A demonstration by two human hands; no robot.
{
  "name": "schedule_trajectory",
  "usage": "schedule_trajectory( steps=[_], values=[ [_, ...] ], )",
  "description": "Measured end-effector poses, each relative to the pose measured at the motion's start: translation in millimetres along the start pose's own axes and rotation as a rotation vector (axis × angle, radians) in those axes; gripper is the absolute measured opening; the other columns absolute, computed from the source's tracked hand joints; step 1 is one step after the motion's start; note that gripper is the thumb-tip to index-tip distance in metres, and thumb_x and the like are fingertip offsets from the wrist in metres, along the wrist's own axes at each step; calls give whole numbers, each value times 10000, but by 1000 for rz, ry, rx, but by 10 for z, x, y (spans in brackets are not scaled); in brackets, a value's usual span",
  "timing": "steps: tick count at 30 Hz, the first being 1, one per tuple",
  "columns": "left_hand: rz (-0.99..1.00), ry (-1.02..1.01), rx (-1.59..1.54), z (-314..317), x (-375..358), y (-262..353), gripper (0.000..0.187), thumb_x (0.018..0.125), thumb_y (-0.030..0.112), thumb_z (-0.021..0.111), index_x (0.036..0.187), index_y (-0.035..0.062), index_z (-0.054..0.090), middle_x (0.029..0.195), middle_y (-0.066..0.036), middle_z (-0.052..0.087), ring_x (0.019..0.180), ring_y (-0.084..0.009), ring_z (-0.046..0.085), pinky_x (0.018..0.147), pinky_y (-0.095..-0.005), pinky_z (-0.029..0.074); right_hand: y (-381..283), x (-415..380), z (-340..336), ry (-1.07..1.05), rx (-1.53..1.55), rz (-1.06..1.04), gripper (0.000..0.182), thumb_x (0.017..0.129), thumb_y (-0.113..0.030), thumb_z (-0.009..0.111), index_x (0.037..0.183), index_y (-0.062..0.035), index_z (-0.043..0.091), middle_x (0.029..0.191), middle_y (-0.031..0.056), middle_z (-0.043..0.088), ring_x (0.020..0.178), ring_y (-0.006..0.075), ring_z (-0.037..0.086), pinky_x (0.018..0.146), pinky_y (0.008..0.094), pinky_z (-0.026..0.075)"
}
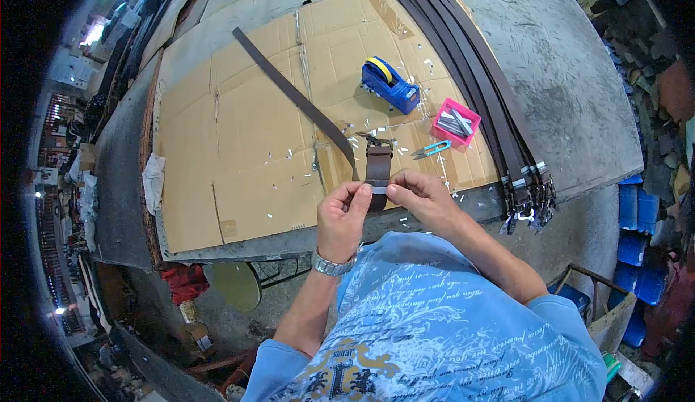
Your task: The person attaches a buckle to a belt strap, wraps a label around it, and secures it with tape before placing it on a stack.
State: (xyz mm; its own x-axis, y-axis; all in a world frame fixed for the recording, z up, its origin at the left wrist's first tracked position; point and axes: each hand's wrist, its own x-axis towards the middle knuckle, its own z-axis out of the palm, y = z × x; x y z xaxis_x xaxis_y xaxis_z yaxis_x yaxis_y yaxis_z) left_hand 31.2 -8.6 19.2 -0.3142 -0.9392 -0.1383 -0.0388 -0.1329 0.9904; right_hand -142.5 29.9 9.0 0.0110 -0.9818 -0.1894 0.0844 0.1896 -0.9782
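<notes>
A dark brown belt (378, 162) lies before me with its metal buckle (377, 141) turned away. Its long strap (289, 98) runs out to the far left over the cardboard. My left hand (342, 217) is closed, pinching the belt from the left near its folded part. From the other side my right hand (426, 198) is closed at the belt's right edge, thumb against fingers. A narrow pale strip (378, 186) crosses the belt between the two thumbs. The fingertips hide its ends.
Past my right hand lie blue-handled snips (432, 149) and a pink box (455, 123) of strips. A blue tape dispenser (391, 85) stands farther back. Several belts (478, 69) hang over the table's near edge at right. Small white scraps dot the cardboard (246, 149).
</notes>
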Motion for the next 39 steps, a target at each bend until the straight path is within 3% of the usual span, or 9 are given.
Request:
schedule_trajectory(
  steps=[6, 14, 19, 22, 27, 31, 33, 35, 39],
  values=[
    [-52, 75, -2, -78, -93, -51, 239, 931, 226, 623, 922, -11, 653, 732, 45, 574, 631, -14, 439, 546, -190, 361, 26, 69, 120, 9, -80, 51, 225, 878, -207, 644, 783, -10, 592, 672, -41, 517, 632, 38, 441, 531, 241, 366],
    [3, 84, 81, -294, -98, -39, 217, 929, 200, 610, 860, -5, 632, 688, 34, 552, 640, -32, 465, 538, -223, 391, 140, 116, 507, 87, -5, 18, 203, 867, -188, 657, 775, -19, 593, 686, -43, 514, 650, 42, 445, 554, 238, 375],
    [3, -11, 134, -386, -71, -32, 178, 926, 171, 604, 876, 4, 635, 709, 46, 548, 643, -27, 457, 552, -222, 393, 154, 120, 611, 144, 145, 72, 211, 864, -208, 657, 745, -67, 555, 669, -74, 455, 627, 35, 408, 522, 238, 332],
    [-149, -133, -145, -501, -18, -171, 181, 925, 169, 603, 925, -5, 652, 718, 61, 548, 626, -26, 450, 560, -207, 384, 56, 91, 628, 138, 111, 98, 193, 868, -154, 654, 756, -63, 525, 702, -78, 461, 642, 15, 403, 533, 210, 316],
    [-181, -222, -57, -584, 90, -143, 164, 921, 160, 606, 901, 1, 642, 719, 60, 551, 622, -15, 449, 541, -198, 371, 51, 93, 582, 145, -109, 171, 183, 870, -169, 660, 781, -43, 562, 703, -63, 501, 653, 21, 435, 551, 211, 349],
    [-117, -159, -28, -596, 149, -115, 149, 920, 151, 607, 867, 11, 612, 708, 67, 538, 587, -13, 431, 509, -189, 342, 210, 212, 352, 27, 2, 166, 206, 895, -221, 659, 939, -21, 650, 842, -6, 623, 790, 61, 550, 698, 237, 452],
    [-143, -144, -77, -660, 171, -267, 144, 926, 146, 596, 882, 9, 594, 724, 48, 567, 589, -22, 468, 516, -187, 367, 175, 375, 114, 230, -253, 25, 201, 894, -207, 628, 953, -18, 663, 820, 32, 650, 771, 120, 593, 673, 272, 464],
    [-168, -122, -126, -653, 177, -302, 139, 933, 141, 584, 898, 7, 575, 741, 28, 596, 592, -31, 505, 524, -186, 393, 314, 579, -276, 345, -372, -41, 231, 898, -215, 609, 1003, -17, 662, 902, 93, 678, 857, 185, 636, 750, 320, 489],
    [-204, -107, -270, -603, 174, -194, 132, 948, 124, 551, 935, -7, 534, 830, -85, 668, 727, -110, 646, 626, -215, 506, 475, 1132, -847, 468, -674, -20, 244, 880, -216, 601, 1034, -39, 666, 927, 145, 666, 861, 282, 643, 768, 368, 496]
  ],
)
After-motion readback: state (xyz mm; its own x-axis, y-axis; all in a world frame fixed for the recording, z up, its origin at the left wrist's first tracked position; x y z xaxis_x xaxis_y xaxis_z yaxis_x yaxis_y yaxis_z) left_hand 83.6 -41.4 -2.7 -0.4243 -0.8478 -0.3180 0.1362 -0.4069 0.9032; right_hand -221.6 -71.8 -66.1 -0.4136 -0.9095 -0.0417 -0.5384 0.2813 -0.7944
